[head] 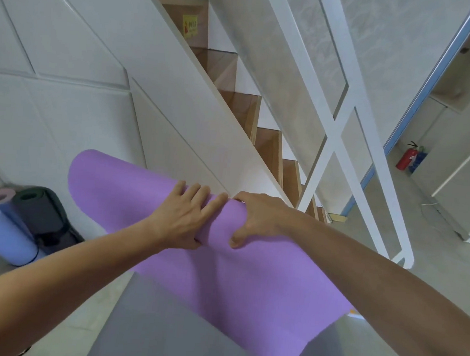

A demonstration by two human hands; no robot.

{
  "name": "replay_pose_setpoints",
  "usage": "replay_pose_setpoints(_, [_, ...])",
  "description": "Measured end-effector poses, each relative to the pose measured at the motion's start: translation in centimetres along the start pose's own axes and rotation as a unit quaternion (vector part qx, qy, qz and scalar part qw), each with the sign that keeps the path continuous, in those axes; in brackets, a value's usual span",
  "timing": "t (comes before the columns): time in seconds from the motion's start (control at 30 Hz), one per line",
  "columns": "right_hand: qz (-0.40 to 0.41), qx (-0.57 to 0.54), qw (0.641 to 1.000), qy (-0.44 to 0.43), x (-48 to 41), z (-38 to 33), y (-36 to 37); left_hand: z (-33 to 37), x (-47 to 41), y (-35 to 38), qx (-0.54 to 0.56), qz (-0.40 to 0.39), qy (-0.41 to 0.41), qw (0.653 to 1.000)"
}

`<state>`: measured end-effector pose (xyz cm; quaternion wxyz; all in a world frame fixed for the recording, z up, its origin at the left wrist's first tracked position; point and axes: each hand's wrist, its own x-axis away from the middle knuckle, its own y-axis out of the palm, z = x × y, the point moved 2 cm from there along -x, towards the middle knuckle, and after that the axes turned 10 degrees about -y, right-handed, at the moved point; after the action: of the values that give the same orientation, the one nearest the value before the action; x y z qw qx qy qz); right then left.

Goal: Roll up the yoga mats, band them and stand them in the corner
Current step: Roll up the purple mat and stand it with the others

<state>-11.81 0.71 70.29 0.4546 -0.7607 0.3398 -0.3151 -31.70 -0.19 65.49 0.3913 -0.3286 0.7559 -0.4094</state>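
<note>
Rolling goes best with the left hand (pixel 183 217) and right hand (pixel 256 220), both curled around the purple mat (pixel 222 273) roll above the floor (pixel 430 245) by the staircase (pixel 233 95), keeping edges aligned

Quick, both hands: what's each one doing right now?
Left hand: gripping the purple yoga mat roll.
Right hand: gripping the same roll.

A plain purple mat (pixel 238 277) lies across a grey mat (pixel 147 326). At nine o'clock stand a light-blue roll (pixel 3 239), a dark grey roll (pixel 41 207) and a pale pink roll (pixel 0 195). The stair treads (pixel 267 144) are brown, their railing (pixel 336 123) white. At three o'clock is a red extinguisher (pixel 405 158).
</note>
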Motion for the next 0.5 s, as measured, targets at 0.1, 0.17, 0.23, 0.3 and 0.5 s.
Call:
replay_pose_setpoints(0.1, [-0.021, 0.114, 0.993, -0.024, 0.1, -0.5, 0.8, -0.7, -0.7, 0.4, 0.034, -0.039, 0.003, 0.999])
replay_pose_setpoints(0.17, [-0.009, 0.257, 0.966, -0.030, 0.3, -0.8, 2.1, -1.2, -1.6, 0.0, 0.067, -0.091, -0.015, 0.993])
replay_pose_setpoints(0.23, [0.030, 0.352, 0.935, -0.023, 0.6, -0.9, 3.1, -1.8, -2.6, -0.9, 0.122, -0.153, -0.045, 0.980])
replay_pose_setpoints(0.3, [0.067, 0.373, 0.925, -0.035, 0.8, -0.8, 2.9, -2.3, -3.4, -1.5, 0.182, -0.219, -0.064, 0.956])
replay_pose_setpoints(0.5, [0.062, 0.234, 0.970, -0.033, -0.2, 0.3, 1.2, -1.6, -2.9, -1.7, 0.111, -0.218, -0.030, 0.969])
